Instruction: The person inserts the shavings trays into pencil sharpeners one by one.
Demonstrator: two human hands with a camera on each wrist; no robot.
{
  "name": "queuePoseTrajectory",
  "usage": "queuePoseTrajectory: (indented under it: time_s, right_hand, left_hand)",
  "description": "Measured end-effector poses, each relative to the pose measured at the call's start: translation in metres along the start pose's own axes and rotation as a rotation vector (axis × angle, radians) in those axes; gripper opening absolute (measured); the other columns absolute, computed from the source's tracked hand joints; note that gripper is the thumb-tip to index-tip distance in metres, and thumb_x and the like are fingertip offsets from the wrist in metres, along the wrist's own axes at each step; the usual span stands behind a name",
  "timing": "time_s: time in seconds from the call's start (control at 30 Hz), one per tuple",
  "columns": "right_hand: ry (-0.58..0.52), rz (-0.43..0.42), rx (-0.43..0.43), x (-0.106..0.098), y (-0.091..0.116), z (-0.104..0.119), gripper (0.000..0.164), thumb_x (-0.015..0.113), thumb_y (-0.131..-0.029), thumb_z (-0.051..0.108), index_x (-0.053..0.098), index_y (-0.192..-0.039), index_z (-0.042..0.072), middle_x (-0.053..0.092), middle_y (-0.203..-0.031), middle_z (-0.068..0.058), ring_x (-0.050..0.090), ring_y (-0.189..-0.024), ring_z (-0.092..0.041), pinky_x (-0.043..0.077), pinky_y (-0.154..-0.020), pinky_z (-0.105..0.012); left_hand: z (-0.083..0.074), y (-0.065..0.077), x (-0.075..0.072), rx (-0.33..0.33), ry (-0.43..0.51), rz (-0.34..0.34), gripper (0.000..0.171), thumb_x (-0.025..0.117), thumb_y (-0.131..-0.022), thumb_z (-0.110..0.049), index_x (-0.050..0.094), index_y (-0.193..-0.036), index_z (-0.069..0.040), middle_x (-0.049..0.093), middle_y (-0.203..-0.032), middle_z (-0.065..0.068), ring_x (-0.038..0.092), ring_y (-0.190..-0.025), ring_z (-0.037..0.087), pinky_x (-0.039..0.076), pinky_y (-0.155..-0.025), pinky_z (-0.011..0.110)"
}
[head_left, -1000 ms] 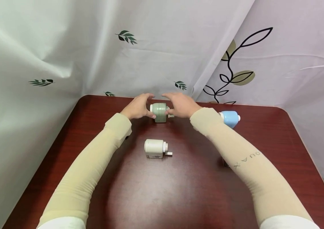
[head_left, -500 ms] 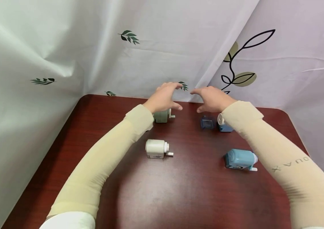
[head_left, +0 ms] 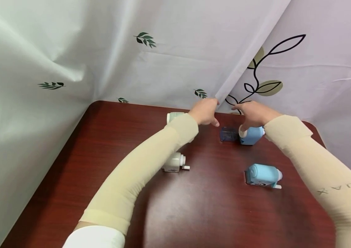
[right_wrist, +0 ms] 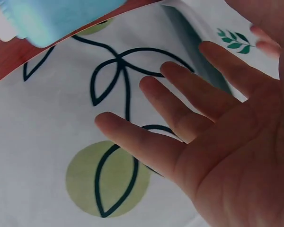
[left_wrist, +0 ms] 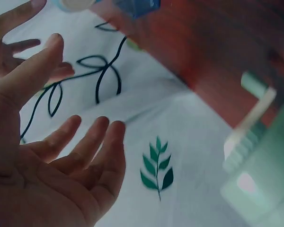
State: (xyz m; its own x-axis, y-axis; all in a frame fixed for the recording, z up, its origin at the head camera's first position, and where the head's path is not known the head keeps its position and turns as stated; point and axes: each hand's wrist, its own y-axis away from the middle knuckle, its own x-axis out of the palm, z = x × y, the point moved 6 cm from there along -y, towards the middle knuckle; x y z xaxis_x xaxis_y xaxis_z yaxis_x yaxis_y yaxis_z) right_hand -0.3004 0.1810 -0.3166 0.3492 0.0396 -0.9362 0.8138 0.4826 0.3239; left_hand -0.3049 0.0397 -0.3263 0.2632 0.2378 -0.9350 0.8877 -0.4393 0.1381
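Observation:
My left hand (head_left: 205, 112) hovers over the table's far side with its fingers spread and nothing in them. Left of it, partly behind the sleeve, is a green crank pencil sharpener (head_left: 174, 116); its crank shows in the left wrist view. My right hand (head_left: 254, 113) is above a blue pencil sharpener (head_left: 252, 136), its thumb overlapping the white end in the head view. In the right wrist view that hand (right_wrist: 227, 137) has its fingers extended, with the blue sharpener (right_wrist: 61, 19) apart at top left. Beside the blue sharpener lies a dark-blue see-through drawer (head_left: 229, 134).
A white crank sharpener (head_left: 173, 163) lies mid-table, partly covered by the left sleeve. Nearer on the right is a light-blue crank sharpener (head_left: 263, 175). A leaf-patterned white curtain (head_left: 169, 75) hangs right behind the far edge of the dark red table (head_left: 212, 203).
Both hands have moved right from around the green sharpener, leaving it standing in its place. The right hand now is over the blue sharpener, and the left hand has followed toward the see-through drawer.

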Motion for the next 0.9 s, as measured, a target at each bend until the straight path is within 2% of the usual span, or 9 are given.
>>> queuePoseTrajectory:
  time_s: [0.17,0.3,0.4,0.53,0.77,0.9]
  right_hand:
    - [0.012,0.016,0.007,0.008,0.003,-0.009,0.081,0.092,-0.065,0.007,0.055,-0.136,-0.007,0.060,-0.127,-0.032,0.060,-0.110,-0.044,0.051,-0.086,-0.053]
    - [0.010,0.040,0.000,0.016,0.004,-0.013,0.076,0.091,-0.061,0.000,0.059,-0.130,-0.008,0.065,-0.118,-0.028,0.062,-0.106,-0.042,0.053,-0.083,-0.051]
    - [0.011,0.057,-0.005,0.020,0.003,-0.014,0.075,0.091,-0.059,-0.005,0.059,-0.128,-0.011,0.064,-0.119,-0.029,0.061,-0.108,-0.045,0.053,-0.084,-0.051]
    - [0.031,0.066,-0.001,0.026,0.001,-0.018,0.074,0.091,-0.060,-0.006,0.059,-0.126,-0.014,0.063,-0.119,-0.032,0.061,-0.109,-0.046,0.053,-0.085,-0.052]
    - [0.011,0.041,-0.040,0.032,0.003,-0.022,0.051,0.090,-0.061,-0.007,0.071,-0.108,-0.006,0.070,-0.103,-0.020,0.065,-0.094,-0.037,0.055,-0.081,-0.050]
    - [0.007,0.024,-0.053,0.032,0.003,-0.022,0.047,0.089,-0.062,-0.007,0.071,-0.105,-0.007,0.070,-0.100,-0.019,0.065,-0.091,-0.035,0.056,-0.078,-0.048]
  left_hand:
    - [-0.012,-0.009,0.025,-0.048,-0.057,0.056,0.045,0.087,-0.080,-0.033,0.066,-0.114,-0.011,0.067,-0.110,0.001,0.064,-0.102,0.018,0.054,-0.084,0.035]
    - [-0.022,-0.013,0.044,-0.115,-0.079,0.124,0.032,0.086,-0.081,-0.028,0.071,-0.107,-0.017,0.068,-0.104,-0.004,0.066,-0.091,0.013,0.057,-0.075,0.035]
    - [-0.028,-0.014,0.054,-0.151,-0.087,0.145,0.027,0.086,-0.081,-0.023,0.073,-0.104,-0.020,0.069,-0.105,-0.006,0.066,-0.089,0.012,0.056,-0.073,0.034]
    - [-0.033,-0.016,0.065,-0.181,-0.095,0.134,0.022,0.088,-0.078,-0.018,0.074,-0.093,-0.021,0.070,-0.104,-0.006,0.064,-0.087,0.011,0.056,-0.071,0.033]
    - [-0.033,-0.030,0.088,-0.221,-0.073,0.137,0.020,0.089,-0.076,-0.016,0.073,-0.086,-0.023,0.070,-0.108,-0.005,0.062,-0.085,0.011,0.055,-0.067,0.032]
    - [-0.031,-0.034,0.093,-0.239,-0.045,0.108,0.021,0.089,-0.075,-0.013,0.073,-0.085,-0.022,0.071,-0.106,-0.006,0.063,-0.082,0.010,0.055,-0.064,0.031]
